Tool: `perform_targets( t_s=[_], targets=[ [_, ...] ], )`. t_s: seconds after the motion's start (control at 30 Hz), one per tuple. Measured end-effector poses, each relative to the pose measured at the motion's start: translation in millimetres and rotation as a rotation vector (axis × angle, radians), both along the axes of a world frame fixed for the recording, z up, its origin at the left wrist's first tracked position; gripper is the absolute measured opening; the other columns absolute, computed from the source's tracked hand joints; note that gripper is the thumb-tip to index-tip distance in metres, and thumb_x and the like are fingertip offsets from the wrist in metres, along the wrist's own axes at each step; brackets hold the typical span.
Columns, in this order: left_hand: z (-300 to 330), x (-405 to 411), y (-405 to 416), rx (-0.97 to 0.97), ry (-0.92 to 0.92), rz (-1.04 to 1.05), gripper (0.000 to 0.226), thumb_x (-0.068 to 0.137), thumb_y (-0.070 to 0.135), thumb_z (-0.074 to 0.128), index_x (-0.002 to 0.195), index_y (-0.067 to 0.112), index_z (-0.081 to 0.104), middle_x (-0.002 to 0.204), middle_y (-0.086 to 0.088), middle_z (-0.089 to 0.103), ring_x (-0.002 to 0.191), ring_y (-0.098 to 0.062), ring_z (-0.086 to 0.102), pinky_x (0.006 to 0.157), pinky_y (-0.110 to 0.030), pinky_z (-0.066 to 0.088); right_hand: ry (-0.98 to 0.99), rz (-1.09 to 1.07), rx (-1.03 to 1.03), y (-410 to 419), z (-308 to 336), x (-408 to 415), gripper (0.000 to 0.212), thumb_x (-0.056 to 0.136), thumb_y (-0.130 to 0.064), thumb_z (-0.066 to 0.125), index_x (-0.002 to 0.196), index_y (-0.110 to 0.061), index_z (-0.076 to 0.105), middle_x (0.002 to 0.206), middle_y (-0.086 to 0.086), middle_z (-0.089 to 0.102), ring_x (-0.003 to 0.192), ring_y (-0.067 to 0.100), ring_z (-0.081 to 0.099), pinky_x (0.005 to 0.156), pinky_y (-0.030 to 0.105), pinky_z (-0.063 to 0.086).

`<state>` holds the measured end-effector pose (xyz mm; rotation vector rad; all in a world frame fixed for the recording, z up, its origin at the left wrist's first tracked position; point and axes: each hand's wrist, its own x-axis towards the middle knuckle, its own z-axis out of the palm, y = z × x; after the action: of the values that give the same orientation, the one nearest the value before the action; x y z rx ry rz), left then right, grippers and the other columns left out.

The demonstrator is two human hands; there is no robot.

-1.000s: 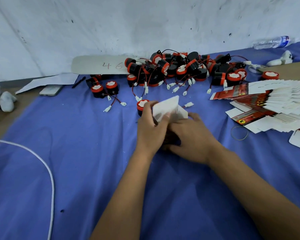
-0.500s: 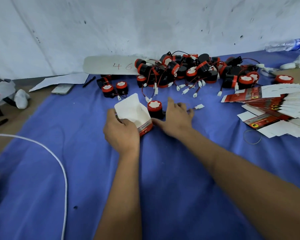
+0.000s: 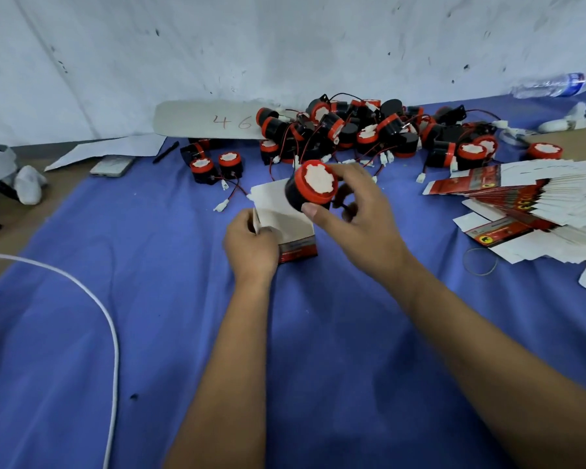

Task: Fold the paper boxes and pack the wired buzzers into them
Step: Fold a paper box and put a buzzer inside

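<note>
Black cylindrical buzzer with red rim and white face (image 3: 313, 189), half a second ago on the blue cloth (image 3: 149, 299) under the right hand (image 3: 359, 218), now lifted off it, pinched between thumb and fingers just above the open top of the white-and-red paper box (image 3: 286, 220). Box, gripped by left hand (image 3: 251, 245), shifted rightward, now beneath the buzzer.
</note>
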<state>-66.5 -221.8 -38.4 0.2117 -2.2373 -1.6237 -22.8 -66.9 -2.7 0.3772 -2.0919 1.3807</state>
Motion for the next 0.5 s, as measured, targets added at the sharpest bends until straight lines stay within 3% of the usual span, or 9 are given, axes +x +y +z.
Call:
perform_targets(
  t_s=[0.1,0.17,0.27,0.4,0.5],
  targets=[
    [1,5,16,0.006,0.012,-0.105,0.015,0.089,0.004,0.056,0.084,0.017,0.062,0.079,0.004,0.063,0.077,-0.014,0.059,0.066,-0.019,0.049,0.059,0.081,0.129,-22,15,16,0.051,0.080,-0.032,0.079,0.125,-0.014,0.061,0.114,-0.006,0.063,0.105,0.013,0.058,0.089,0.024,0.046],
    [2,12,22,0.077,-0.033,-0.179,0.016,0.091,0.011,0.056,0.085,0.025,0.062,0.085,0.006,0.066,0.075,-0.006,0.064,0.075,-0.030,0.055,0.018,0.023,0.331,-28,14,17,0.047,0.083,-0.033,0.077,0.124,-0.019,0.060,0.114,-0.010,0.064,0.105,0.015,0.055,0.091,0.032,0.047],
    [2,14,18,0.050,-0.019,-0.254,0.019,0.087,0.009,0.055,0.093,0.014,0.073,0.092,-0.006,0.077,0.086,-0.021,0.071,0.084,-0.053,0.061,-0.054,-0.122,0.435,-18,8,14,0.038,0.085,-0.037,0.072,0.117,-0.023,0.057,0.104,-0.010,0.064,0.099,0.017,0.052,0.083,0.039,0.047],
    [3,10,12,0.005,-0.031,-0.316,0.029,0.088,-0.001,0.049,0.099,0.011,0.072,0.092,-0.010,0.076,0.093,-0.037,0.073,0.081,-0.056,0.061,-0.078,-0.238,0.579,-8,3,12,0.036,0.086,-0.040,0.071,0.110,-0.021,0.054,0.096,-0.006,0.066,0.094,0.020,0.048,0.073,0.037,0.043],
    [-1,8,10,0.062,-0.067,-0.342,0.034,0.089,-0.010,0.049,0.093,0.015,0.073,0.089,-0.007,0.076,0.088,-0.028,0.073,0.079,-0.046,0.063,-0.112,-0.305,0.670,-6,1,15,0.033,0.087,-0.043,0.070,0.106,-0.022,0.054,0.088,-0.005,0.065,0.096,0.023,0.052,0.085,0.038,0.039]
  ],
)
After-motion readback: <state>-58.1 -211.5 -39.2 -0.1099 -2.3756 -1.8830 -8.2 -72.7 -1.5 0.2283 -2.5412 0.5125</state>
